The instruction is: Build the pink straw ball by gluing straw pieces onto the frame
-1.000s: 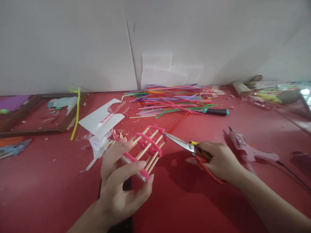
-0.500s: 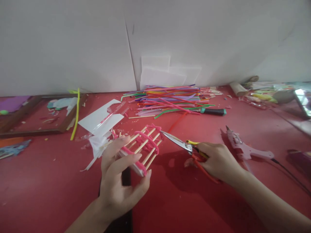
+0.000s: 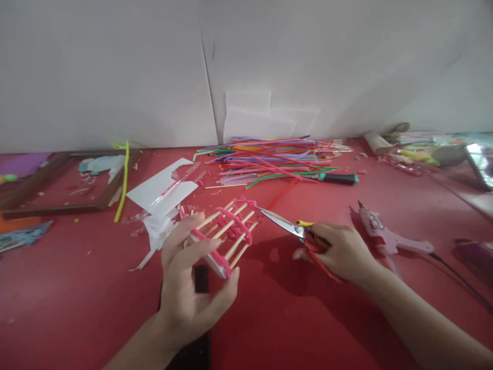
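Observation:
Between its fingers and thumb, my left hand (image 3: 192,277) grips a small craft piece (image 3: 229,229), tilted above the table. Pale wooden sticks run from its white, pink-edged base, with a fuzzy pink pipe cleaner (image 3: 242,227) woven around them. My right hand (image 3: 342,252) is closed round the red and yellow handles of a pair of scissors (image 3: 285,225). The blade tips reach the pink pipe cleaner at the far end of the sticks; whether they touch it I cannot tell. The blades look nearly together.
Many coloured pipe cleaners (image 3: 269,159) lie along the wall beside a black-and-green handled tool (image 3: 339,178). A pink glue gun (image 3: 389,234) with a cord rests at right. White card (image 3: 154,190), a brown frame (image 3: 54,209) and a yellow pipe cleaner (image 3: 122,187) are at left.
Little differs. The view has shifted very slightly; both hands keep their hold on the craft piece and the scissors, and the blade tips stay at its far end.

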The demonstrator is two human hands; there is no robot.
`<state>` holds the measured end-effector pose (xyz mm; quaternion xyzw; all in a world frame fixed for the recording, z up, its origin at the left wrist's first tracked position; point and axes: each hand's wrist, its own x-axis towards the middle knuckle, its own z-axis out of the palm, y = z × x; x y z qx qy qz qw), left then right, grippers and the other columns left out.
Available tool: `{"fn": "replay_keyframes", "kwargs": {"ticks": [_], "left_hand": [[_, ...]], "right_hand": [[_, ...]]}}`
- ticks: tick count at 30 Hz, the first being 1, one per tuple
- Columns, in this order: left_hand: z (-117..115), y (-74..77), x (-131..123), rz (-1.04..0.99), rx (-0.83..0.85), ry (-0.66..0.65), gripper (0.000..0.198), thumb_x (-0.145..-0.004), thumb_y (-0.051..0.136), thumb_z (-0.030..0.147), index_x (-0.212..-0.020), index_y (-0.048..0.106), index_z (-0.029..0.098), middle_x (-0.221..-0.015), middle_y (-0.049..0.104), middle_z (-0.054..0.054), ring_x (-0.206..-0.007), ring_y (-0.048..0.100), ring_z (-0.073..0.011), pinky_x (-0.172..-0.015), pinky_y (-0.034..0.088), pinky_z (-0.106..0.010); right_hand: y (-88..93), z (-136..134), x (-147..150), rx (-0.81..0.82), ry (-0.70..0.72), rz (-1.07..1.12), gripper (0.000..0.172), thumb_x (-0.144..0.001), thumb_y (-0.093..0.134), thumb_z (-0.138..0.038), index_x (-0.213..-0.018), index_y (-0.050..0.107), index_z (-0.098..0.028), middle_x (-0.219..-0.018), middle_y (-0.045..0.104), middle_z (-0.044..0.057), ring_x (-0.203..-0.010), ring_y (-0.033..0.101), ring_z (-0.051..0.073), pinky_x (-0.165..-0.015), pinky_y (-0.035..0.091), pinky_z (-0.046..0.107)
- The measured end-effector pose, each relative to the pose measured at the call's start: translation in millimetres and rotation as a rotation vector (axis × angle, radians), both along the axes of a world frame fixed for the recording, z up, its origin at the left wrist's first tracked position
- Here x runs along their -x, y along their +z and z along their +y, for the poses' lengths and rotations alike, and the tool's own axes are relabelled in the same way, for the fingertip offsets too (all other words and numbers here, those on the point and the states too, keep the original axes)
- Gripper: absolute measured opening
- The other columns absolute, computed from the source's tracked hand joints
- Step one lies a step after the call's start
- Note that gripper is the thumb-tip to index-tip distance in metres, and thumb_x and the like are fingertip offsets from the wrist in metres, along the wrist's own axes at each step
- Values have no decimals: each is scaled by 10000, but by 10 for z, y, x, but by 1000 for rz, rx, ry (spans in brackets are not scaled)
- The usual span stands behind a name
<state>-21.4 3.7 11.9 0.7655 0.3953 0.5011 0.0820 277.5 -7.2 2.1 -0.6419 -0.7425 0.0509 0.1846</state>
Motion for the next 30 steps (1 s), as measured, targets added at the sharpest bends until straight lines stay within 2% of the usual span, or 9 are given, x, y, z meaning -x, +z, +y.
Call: {"fn": "replay_keyframes", "kwargs": {"ticks": [3, 6, 13, 18, 24, 30], "left_hand": [[-4, -2, 8, -88, 38, -58, 550, -742, 716, 68, -1218, 524, 265, -1453, 433, -125, -1358, 470, -398, -1032, 499, -681], [-5, -1, 18, -93, 42, -59, 567, -734, 708, 53, -1229, 528, 262, -1446, 436, -125, -1384, 430, -408, -1060, 456, -706], [-16, -21, 41, -94, 28, -61, 568, -725, 712, 63, -1225, 544, 276, -1472, 429, -91, -1392, 430, -379, -1083, 470, -655], [-13, -13, 41, -81, 37, -64, 564, -734, 714, 82, -1230, 539, 285, -1479, 442, -83, -1367, 468, -356, -1082, 488, -619], [11, 29, 21, -75, 37, -91, 582, -731, 725, 67, -1240, 535, 274, -1444, 475, -84, -1348, 486, -348, -1163, 352, -674], [19, 22, 29, -70, 46, -137, 635, -711, 750, 54, -1272, 524, 249, -1421, 492, -107, -1334, 497, -335, -1129, 422, -607]], "right_hand": [[17, -6, -8, 51, 23, 21, 574, -798, 554, -749, -617, 445, -215, -548, 480, -33, -489, 364, 105, -494, 249, 250], [40, -9, -13, 74, 52, 41, 568, -805, 551, -748, -634, 440, -218, -563, 479, -32, -504, 365, 110, -503, 256, 251], [23, 0, -24, 59, 32, 37, 581, -803, 545, -764, -636, 432, -219, -552, 464, -38, -495, 358, 107, -498, 252, 246], [15, -7, -24, -19, 50, 18, 568, -823, 537, -748, -646, 453, -215, -562, 494, -34, -495, 378, 105, -495, 260, 244], [15, -5, -16, -133, 68, -24, 548, -844, 542, -716, -639, 468, -213, -546, 513, -36, -468, 399, 101, -471, 271, 235], [36, 2, -1, -193, 52, -58, 508, -874, 534, -665, -642, 507, -214, -551, 560, -28, -466, 465, 111, -472, 296, 240]]}}
